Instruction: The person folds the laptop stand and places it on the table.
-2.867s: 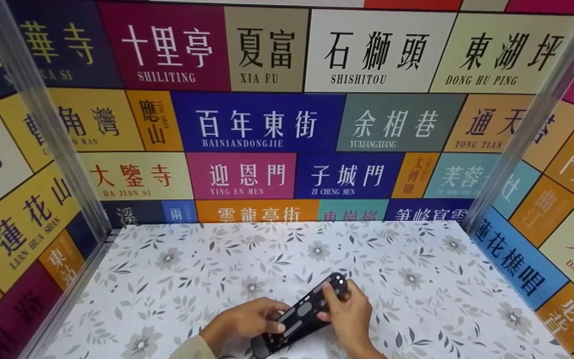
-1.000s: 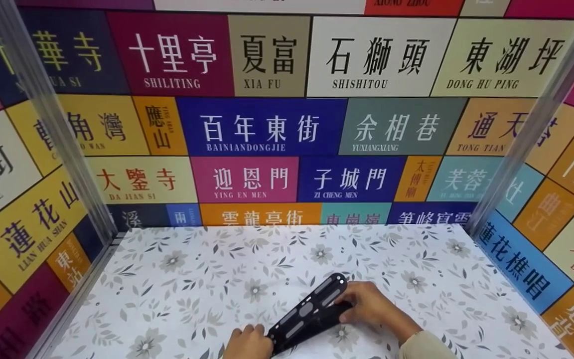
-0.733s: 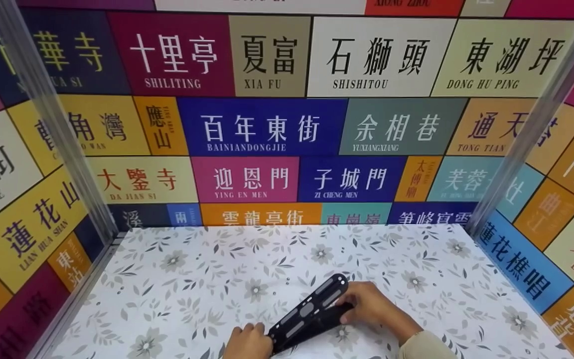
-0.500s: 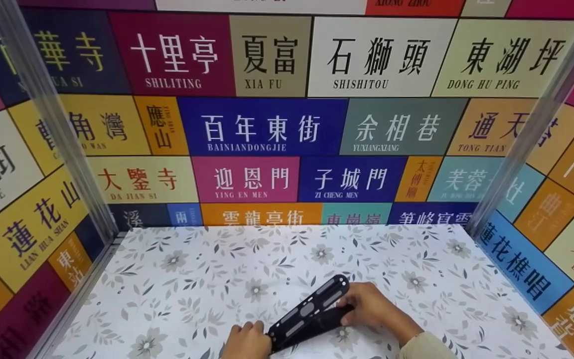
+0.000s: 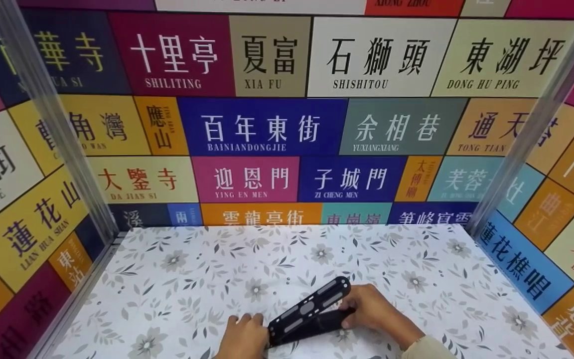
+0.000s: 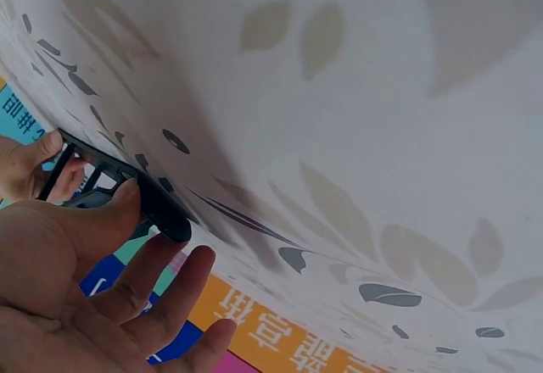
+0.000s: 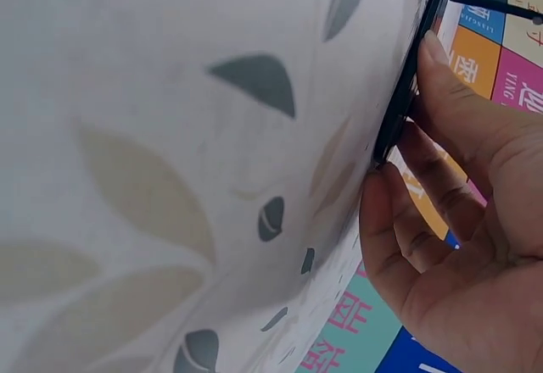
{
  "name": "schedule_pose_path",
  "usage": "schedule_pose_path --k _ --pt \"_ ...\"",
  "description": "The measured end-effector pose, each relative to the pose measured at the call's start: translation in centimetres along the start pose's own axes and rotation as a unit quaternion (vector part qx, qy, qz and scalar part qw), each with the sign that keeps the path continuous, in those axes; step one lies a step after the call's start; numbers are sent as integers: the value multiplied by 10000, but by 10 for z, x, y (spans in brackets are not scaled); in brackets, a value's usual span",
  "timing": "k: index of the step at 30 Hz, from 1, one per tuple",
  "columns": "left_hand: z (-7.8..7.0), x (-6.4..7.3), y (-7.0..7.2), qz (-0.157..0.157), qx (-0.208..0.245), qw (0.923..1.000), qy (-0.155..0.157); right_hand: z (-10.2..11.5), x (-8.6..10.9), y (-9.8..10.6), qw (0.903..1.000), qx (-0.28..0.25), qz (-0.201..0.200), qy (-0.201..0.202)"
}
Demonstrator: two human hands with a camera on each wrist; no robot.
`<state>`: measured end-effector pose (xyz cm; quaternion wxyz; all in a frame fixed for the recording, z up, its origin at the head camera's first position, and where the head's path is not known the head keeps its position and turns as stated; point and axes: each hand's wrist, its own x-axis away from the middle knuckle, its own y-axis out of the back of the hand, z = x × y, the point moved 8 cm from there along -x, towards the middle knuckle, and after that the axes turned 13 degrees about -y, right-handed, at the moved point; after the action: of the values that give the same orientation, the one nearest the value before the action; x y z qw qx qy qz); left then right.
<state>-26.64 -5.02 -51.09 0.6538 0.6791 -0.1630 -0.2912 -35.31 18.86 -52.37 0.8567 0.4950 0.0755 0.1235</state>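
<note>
A black folding stand, like a laptop stand, lies at the front of the table in the head view. Its slotted upper panel [image 5: 309, 305] carries grey pads and is spread in a narrow V from the darker lower part [image 5: 322, 324]. My left hand [image 5: 244, 336] holds the near-left end where the two parts meet; the left wrist view shows the thumb [image 6: 119, 212] on the stand's edge and the other fingers spread. With thumb and fingers, my right hand [image 5: 374, 311] pinches the right end of the lower part, a dark edge [image 7: 403, 102] in the right wrist view.
A white cloth with grey flowers and leaves [image 5: 192, 279] covers the table. Colourful sign panels [image 5: 267, 124] wall the back and both sides. Clear upright posts stand at the left [image 5: 63, 124] and right [image 5: 526, 129] corners.
Since the oldest frame, my right hand has moved from the upper panel to the lower part, and my left to the near end. The V stands wider than then. Lately, the stand has turned slightly.
</note>
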Motion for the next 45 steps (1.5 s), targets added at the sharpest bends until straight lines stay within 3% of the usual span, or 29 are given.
schedule_pose_path --k 9,15,23,28,35,45 --pt "9 -7 -3 342 -38 9994 77 3 3 1 9998 142 -116 54" --pt "14 -9 -4 205 -141 9997 30 4 6 1 9995 300 -88 13" --pt "22 -13 -3 33 -250 9996 -146 4 9 -1 9991 219 94 -343" --pt "24 -16 -3 46 -233 9993 -285 4 14 0 9988 315 -26 -364" --pt "27 -19 2 -352 -448 9965 -605 6 19 1 9992 315 -23 -248" --pt "37 -26 0 -628 -621 9927 -827 11 29 1 9987 367 -265 -234"
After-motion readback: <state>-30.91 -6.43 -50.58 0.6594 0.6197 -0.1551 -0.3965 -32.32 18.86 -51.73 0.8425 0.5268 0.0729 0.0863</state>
